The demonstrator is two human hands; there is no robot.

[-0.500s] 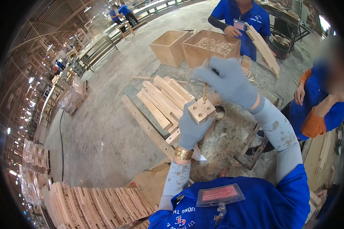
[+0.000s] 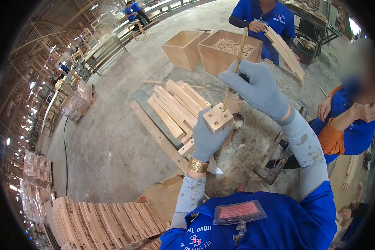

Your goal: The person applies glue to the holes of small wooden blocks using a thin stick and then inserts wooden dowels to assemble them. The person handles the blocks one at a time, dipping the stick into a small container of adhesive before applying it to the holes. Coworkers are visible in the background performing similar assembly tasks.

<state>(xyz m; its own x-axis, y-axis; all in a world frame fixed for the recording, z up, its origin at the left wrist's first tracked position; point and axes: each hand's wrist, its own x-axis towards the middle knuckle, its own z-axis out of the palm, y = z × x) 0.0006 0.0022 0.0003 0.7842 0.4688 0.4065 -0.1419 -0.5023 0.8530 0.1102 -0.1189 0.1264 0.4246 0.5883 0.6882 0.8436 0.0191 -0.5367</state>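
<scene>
My gloved left hand (image 2: 209,142) is closed around a pair of wooden pieces (image 2: 217,119), their square ends facing up with several round drilled holes. A thin wooden stick (image 2: 240,52) slants down from my gloved right hand (image 2: 260,86), which pinches it between thumb and fingers. The stick's lower tip is at one of the far holes; how deep it goes I cannot tell. Right beside the pieces stands a small round can (image 2: 238,121) with pale contents. Several wooden bars (image 2: 173,109) lie side by side just beyond my left hand.
Beyond my hands are a plywood box (image 2: 208,56) of dowels and another plywood box (image 2: 181,54). One co-worker (image 2: 275,21) holds wooden slats (image 2: 285,54); a second co-worker (image 2: 346,121) is at the right. Stacked drilled slats (image 2: 108,225) fill the lower left.
My right hand has shifted slightly right and down, and more of the stick now shows above it. The left hand keeps its hold. The far co-worker's hand has moved up to the slats.
</scene>
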